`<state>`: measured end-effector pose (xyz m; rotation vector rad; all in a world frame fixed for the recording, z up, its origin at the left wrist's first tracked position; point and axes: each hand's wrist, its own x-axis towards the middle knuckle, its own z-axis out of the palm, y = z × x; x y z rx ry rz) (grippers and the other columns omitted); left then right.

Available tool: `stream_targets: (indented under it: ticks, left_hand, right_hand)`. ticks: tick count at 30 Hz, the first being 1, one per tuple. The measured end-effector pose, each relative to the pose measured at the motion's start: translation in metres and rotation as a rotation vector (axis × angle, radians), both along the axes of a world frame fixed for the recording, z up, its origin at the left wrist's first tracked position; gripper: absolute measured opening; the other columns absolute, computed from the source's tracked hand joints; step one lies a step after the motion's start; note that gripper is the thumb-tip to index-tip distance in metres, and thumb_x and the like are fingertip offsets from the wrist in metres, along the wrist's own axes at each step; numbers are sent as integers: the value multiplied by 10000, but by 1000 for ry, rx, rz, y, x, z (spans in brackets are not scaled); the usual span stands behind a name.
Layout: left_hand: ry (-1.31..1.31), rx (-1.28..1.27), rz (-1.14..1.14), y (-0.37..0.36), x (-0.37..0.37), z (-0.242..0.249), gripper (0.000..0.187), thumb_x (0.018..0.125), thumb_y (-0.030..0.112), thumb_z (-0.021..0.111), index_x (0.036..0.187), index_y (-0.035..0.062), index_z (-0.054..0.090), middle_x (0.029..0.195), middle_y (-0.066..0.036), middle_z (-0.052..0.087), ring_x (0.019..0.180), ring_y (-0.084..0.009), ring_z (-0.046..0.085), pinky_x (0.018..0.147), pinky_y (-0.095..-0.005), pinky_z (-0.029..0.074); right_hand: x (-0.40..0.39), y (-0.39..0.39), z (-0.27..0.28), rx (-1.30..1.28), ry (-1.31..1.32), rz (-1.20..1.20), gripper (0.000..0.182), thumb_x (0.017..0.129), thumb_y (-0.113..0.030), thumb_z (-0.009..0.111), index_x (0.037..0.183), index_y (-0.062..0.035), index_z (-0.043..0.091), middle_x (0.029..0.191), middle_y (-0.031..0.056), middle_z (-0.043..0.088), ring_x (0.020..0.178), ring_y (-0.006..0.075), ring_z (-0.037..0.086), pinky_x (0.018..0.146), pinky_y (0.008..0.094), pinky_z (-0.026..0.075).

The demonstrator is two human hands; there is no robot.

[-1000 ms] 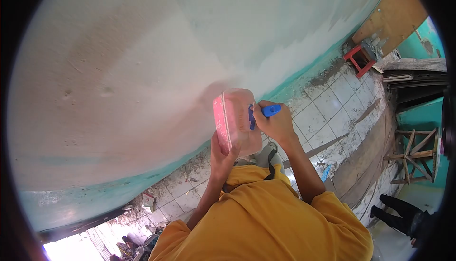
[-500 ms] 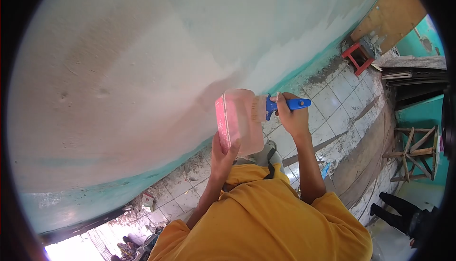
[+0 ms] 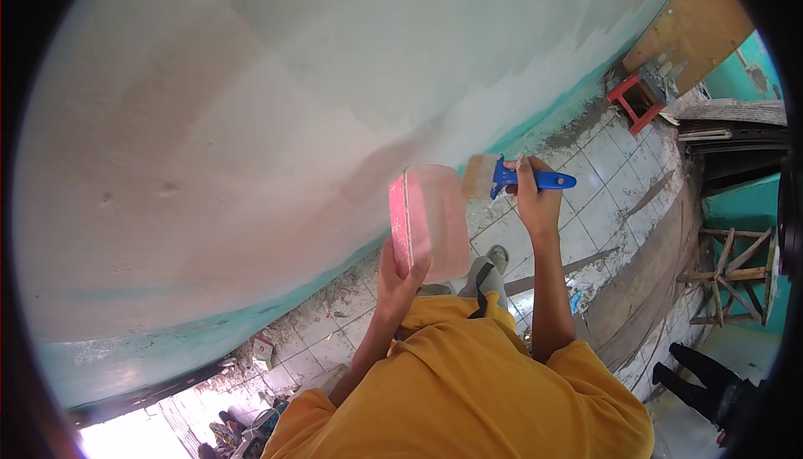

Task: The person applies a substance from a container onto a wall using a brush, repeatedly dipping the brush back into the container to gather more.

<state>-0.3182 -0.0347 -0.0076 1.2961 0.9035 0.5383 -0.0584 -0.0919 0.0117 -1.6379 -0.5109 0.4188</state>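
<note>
My left hand (image 3: 403, 282) grips a pink plastic container (image 3: 435, 221) by its lower left side, thumb on the near face. The container is see-through, with whitish smears along its edge. In my right hand (image 3: 535, 196) is a wide paintbrush (image 3: 549, 180) with a blue handle, my fingers closed near its base. Pale bristles (image 3: 479, 177) point left, right at the container's right rim. Beyond the container rises a wall (image 3: 276, 150), coated in patchy white over turquoise and brownish areas.
White floor tiles (image 3: 585, 183) are littered with debris along the wall's foot. A red stool (image 3: 637, 101) stands at the upper right, near stacked grey sheets (image 3: 728, 112). A wooden frame (image 3: 736, 275) is at the right. Another person's dark-clad legs (image 3: 703, 375) show lower right.
The paintbrush has moved right, out from over the container to beside its rim. The container has shifted slightly right and down in view.
</note>
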Motion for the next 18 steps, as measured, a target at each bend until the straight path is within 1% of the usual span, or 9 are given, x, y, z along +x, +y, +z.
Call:
stream_targets:
  ticks: [4, 6, 7, 9, 10, 13, 14, 15, 18]
  left_hand:
    - [-8, -40, 43, -8, 20, 13, 749, 913, 343, 701, 1439, -53, 345, 1325, -165, 515, 1205, -229, 528, 1006, -362, 449]
    - [-36, -92, 74, -12, 29, 23, 767, 917, 358, 695, 1450, -54, 328, 1347, -163, 502, 1222, -229, 515, 1031, -368, 426]
    - [-32, -82, 71, -14, 32, 18, 767, 917, 358, 695, 1450, -54, 328, 1347, -163, 502, 1222, -229, 515, 1031, -368, 426]
    - [-80, -37, 127, -21, 34, 3, 779, 931, 371, 676, 1466, -57, 305, 1360, -162, 495, 1248, -229, 494, 1057, -377, 400]
    - [-55, -40, 128, -24, 35, 1, 787, 944, 387, 655, 1479, -57, 287, 1370, -166, 492, 1274, -233, 474, 1075, -382, 379]
    - [-94, -92, 179, -36, 46, 7, 785, 948, 378, 653, 1484, -57, 280, 1405, -167, 463, 1296, -240, 456, 1089, -385, 363]
    - [-96, -101, 217, -41, 46, 5, 782, 953, 385, 642, 1487, -55, 278, 1432, -167, 442, 1313, -245, 444, 1102, -391, 346]
    - [-85, -91, 212, -46, 44, 3, 782, 953, 385, 642, 1487, -55, 278, 1432, -167, 442, 1313, -245, 444, 1102, -391, 346]
    - [-85, -87, 253, -54, 40, -4, 818, 942, 432, 643, 1490, -52, 276, 1439, -163, 438, 1319, -247, 440, 1107, -396, 341]
  right_hand:
    - [37, -5, -13, 20, 35, -8, 358, 1023, -304, 526, 967, 8, 693, 886, 82, 713, 642, 115, 628, 563, 240, 492]
    - [54, -3, -31, 116, 234, -20, 389, 1029, -344, 510, 1061, 4, 681, 911, 98, 712, 687, 138, 673, 594, 251, 517]
    - [59, -1, -40, 126, 239, -22, 389, 1029, -344, 510, 1061, 4, 681, 911, 98, 712, 687, 138, 673, 594, 251, 517]
    - [70, 5, -57, 181, 384, -9, 475, 1020, -397, 518, 1156, 38, 654, 914, 113, 708, 733, 167, 697, 614, 267, 524]
    - [73, 9, -63, 202, 395, 12, 431, 1028, -357, 512, 1217, 7, 643, 1000, 119, 707, 785, 174, 710, 661, 270, 546]
    - [79, 23, -72, 237, 395, 49, 458, 1031, -364, 503, 1269, 9, 621, 1039, 113, 701, 851, 193, 714, 713, 279, 558]
    - [79, 27, -73, 271, 433, 59, 483, 1034, -364, 502, 1327, 11, 580, 1106, 115, 684, 938, 201, 705, 798, 297, 557]
    - [75, 33, -77, 281, 444, 55, 483, 1034, -364, 502, 1327, 11, 580, 1106, 115, 684, 938, 201, 705, 798, 297, 557]
    - [68, 50, -105, 462, 527, 36, 488, 1042, -330, 487, 1384, 17, 524, 1212, 127, 642, 1082, 210, 659, 914, 332, 525]
